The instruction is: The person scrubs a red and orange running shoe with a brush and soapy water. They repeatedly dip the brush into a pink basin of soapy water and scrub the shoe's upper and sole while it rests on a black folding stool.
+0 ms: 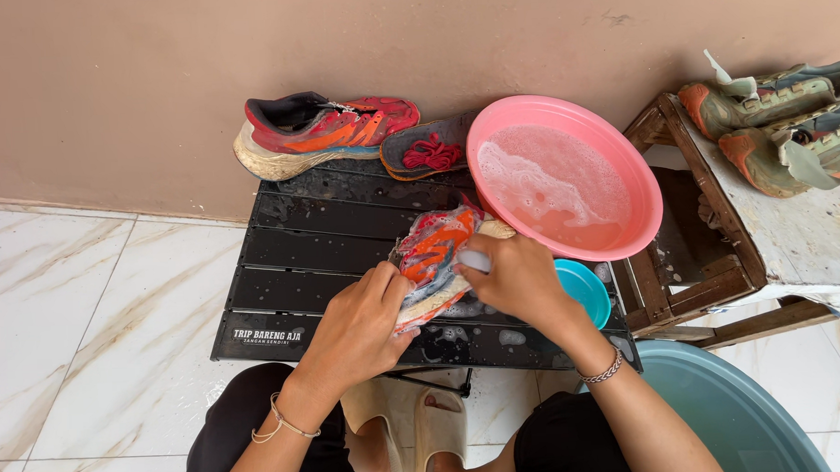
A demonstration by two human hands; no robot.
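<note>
While gripped, white-lettered black table (282, 269) sign.

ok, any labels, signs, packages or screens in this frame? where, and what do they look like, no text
Printed label: on the front slat of the black folding table, left of the left hand; a small rectangular block of white lettering in two lines on black.
No packages, signs or screens in view.

On a wet black slatted table (291, 268), the left hand (358, 327) steadies a soapy red-orange shoe (432, 254) while the right hand (519, 279) presses a brush to it, near a pink basin (613, 155) of suds.
</note>
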